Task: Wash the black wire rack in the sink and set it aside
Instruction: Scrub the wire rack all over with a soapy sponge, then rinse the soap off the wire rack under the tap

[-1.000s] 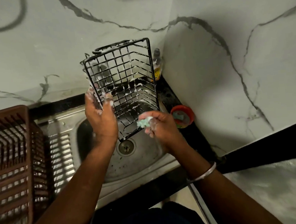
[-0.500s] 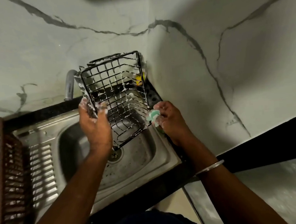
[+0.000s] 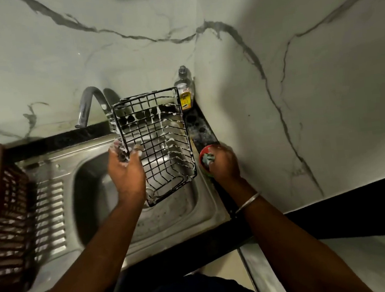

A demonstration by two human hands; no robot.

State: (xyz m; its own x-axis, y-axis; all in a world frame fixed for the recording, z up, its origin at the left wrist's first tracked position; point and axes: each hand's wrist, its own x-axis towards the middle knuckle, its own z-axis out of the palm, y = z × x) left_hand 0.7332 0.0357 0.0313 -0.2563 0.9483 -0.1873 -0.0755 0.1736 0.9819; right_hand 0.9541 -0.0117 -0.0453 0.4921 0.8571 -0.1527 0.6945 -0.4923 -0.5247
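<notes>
The black wire rack (image 3: 160,139), streaked with white suds, is tilted above the steel sink (image 3: 188,207). My left hand (image 3: 125,168) grips its left edge, fingers curled round the wires. My right hand (image 3: 223,164) is off the rack, to its right, holding a green scrub pad (image 3: 208,159) down in a small red bowl (image 3: 202,154) on the black counter strip.
A curved steel tap (image 3: 88,104) stands behind the sink. A dish-soap bottle (image 3: 185,92) sits in the wall corner. A brown plastic crate (image 3: 0,211) occupies the drainboard at left. Marble walls close in behind and to the right.
My right hand left the rack's side and carried the scrub pad right and down into the red bowl. My left hand keeps hold of the rack. The view shifted, showing the tap.
</notes>
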